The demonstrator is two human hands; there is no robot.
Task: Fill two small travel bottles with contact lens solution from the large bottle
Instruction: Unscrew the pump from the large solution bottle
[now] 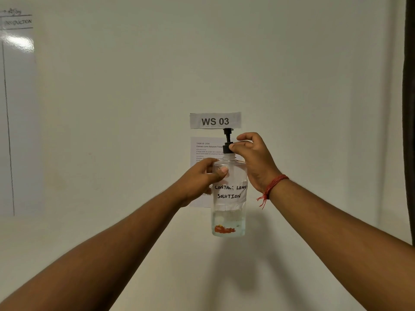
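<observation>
A large clear bottle (229, 212) with a white label reading "CONTACT LENS SOLUTION" is held upright in the air in front of a wall. A little liquid fills its bottom part. My left hand (199, 178) grips the bottle's upper body from the left, thumb across the front. My right hand (253, 158) pinches the black pump cap (228, 142) at the neck; the cap's collar sits slightly above the bottle's threaded neck. The two small travel bottles are out of view.
Behind the bottle, a "WS 03" sign (215, 120) and a printed task sheet (202, 153) are stuck to the pale wall. A whiteboard (18, 108) hangs at the left. A dark vertical edge (409, 108) runs down the far right.
</observation>
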